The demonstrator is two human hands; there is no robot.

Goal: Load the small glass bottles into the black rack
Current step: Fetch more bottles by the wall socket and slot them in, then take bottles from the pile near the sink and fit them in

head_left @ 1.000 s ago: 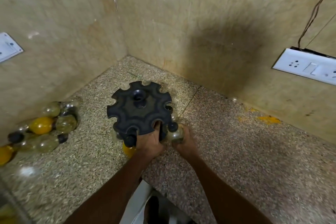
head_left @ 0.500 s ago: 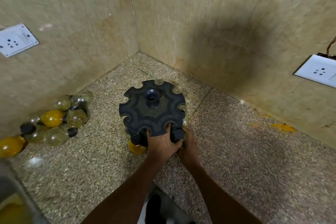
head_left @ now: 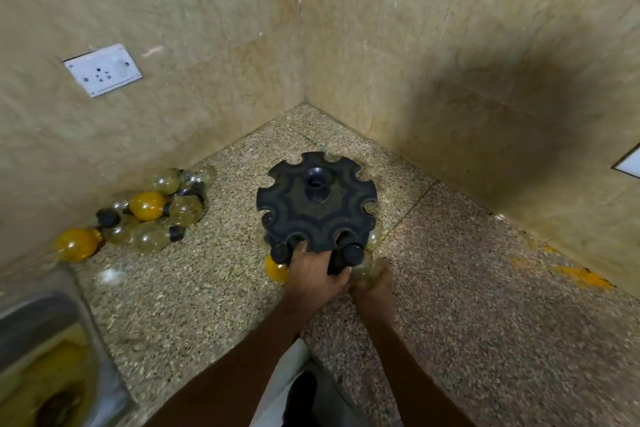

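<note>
The round black rack (head_left: 317,210) with notched rim stands on the speckled counter near the corner. My left hand (head_left: 313,272) grips its near edge, fingers curled over the rim. My right hand (head_left: 372,282) holds a clear round bottle (head_left: 363,269) with a black cap (head_left: 352,254) at the rack's near-right notch. A yellow bottle (head_left: 276,269) with a black cap hangs in the near-left notch. Another clear bottle (head_left: 374,238) shows at the right rim. A pile of loose clear and yellow bottles (head_left: 152,215) lies at the left by the wall.
Tiled walls close the corner behind the rack. A white socket plate (head_left: 103,70) sits on the left wall, another (head_left: 628,163) on the right. A steel sink (head_left: 45,350) is at bottom left. The counter's front edge (head_left: 304,347) runs below my arms.
The view has shifted so the rack and pile sit further right and lower. My right hand has pushed the clear bottle closer under the rack's near-right notch. My left hand keeps its grip.
</note>
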